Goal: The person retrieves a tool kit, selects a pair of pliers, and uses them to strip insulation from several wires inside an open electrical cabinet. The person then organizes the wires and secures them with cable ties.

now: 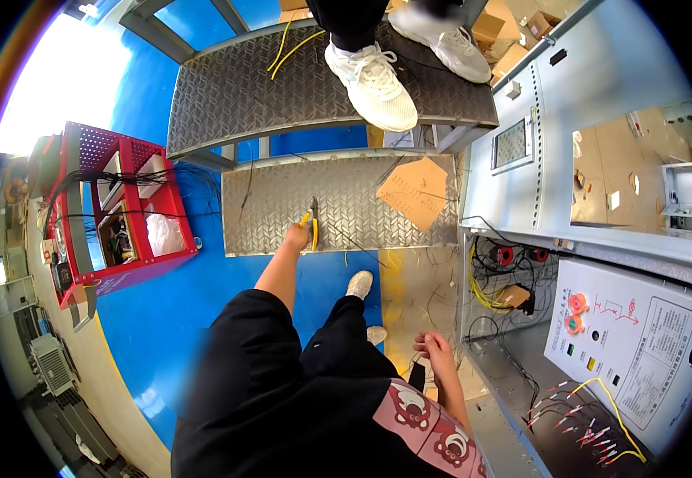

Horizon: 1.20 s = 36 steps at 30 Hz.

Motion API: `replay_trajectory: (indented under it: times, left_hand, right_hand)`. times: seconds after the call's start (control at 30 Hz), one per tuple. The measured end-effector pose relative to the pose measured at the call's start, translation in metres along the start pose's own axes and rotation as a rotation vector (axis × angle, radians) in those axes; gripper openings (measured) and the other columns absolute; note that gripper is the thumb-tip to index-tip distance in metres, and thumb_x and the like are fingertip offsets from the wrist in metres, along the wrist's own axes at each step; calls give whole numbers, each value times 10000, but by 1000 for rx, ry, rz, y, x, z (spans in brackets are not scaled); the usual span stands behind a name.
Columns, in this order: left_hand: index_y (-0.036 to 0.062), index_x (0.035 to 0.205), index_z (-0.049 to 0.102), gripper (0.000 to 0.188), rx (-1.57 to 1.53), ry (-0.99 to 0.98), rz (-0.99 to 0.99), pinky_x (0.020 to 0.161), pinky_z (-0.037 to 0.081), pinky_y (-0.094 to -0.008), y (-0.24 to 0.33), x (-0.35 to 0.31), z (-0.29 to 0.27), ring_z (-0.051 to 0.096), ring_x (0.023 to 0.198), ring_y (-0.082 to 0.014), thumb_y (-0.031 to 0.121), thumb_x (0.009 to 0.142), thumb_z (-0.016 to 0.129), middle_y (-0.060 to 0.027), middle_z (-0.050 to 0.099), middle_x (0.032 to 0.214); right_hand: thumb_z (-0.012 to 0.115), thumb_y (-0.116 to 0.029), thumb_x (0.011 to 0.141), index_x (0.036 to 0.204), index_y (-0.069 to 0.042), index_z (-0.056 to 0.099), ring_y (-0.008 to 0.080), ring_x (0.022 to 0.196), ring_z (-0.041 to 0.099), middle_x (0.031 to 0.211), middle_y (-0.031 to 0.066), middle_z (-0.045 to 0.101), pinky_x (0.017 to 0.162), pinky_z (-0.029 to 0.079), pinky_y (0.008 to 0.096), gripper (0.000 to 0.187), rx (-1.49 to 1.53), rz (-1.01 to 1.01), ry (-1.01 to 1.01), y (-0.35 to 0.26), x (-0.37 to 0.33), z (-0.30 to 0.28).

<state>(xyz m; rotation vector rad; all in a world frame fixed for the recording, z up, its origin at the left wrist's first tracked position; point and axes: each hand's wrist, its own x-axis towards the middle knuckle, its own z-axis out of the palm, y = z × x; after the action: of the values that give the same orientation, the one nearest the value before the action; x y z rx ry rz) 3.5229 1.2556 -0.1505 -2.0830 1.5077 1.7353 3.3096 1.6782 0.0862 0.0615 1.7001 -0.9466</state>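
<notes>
The right hand [433, 350], loosely curled, pinches a dark wire by the open cabinet [521, 374], whose wiring looks unfinished. Farther out, the left hand [296, 237] grasps yellow-handled pliers [313, 223] on the lower tread-plate step [338, 207].

The person wears a loose black top whose sleeves end at about the elbow, leaving both forearms bare down to the left hand [296, 237] and the right hand [433, 348]. Neither hand has a glove, and no watch or ring can be made out. The trousers are black too. At the waist hangs a pink cloth printed with dark red cartoon bears. The shoes are white with pale soles.
</notes>
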Motion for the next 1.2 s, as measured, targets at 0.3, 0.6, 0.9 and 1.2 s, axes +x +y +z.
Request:
replay_trajectory:
  times: [0.3, 0.6, 0.9, 1.2]
  left_hand:
    - [28, 1456, 410, 788, 795, 135, 166, 1114, 363, -460, 15, -9, -26, 430, 1349, -366, 480, 860, 658, -231, 446, 1460]
    - [17, 1000, 640, 241, 221, 151, 1003, 700, 528, -339, 107, -33, 81, 623, 775, -192, 38, 760, 650, -92, 654, 884]
    - [0, 1085, 630, 175, 71, -729, 1585, 817, 489, -287, 320, -506, 229, 629, 917, -157, 75, 928, 612, -80, 657, 981]
    - [30, 1409, 401, 515, 3, -1211, 1808, 1084, 392, -379, 321, -751, 302, 534, 1241, -284, 107, 942, 605, -184, 567, 1295]
  right_hand:
    - [613, -227, 968, 1023, -54, 621, 153, 818, 643, 915, 31, 658, 774, 530, 312, 182, 105, -293, 9, 118, -11, -27]
    - [566, -283, 985, 1194, -53, 608, 131, 948, 642, 1025, 76, 696, 822, 497, 299, 314, -349, -505, 256, -40, -132, -67]
    - [541, -113, 988, 1105, -1, 637, 118, 912, 641, 972, 71, 694, 828, 508, 259, 189, 16, -1228, 785, -74, -387, -155]
    - [600, -51, 928, 1166, -3, 567, 156, 912, 623, 1086, 99, 666, 828, 509, 294, 245, -73, -1515, 1209, -132, -414, -269]
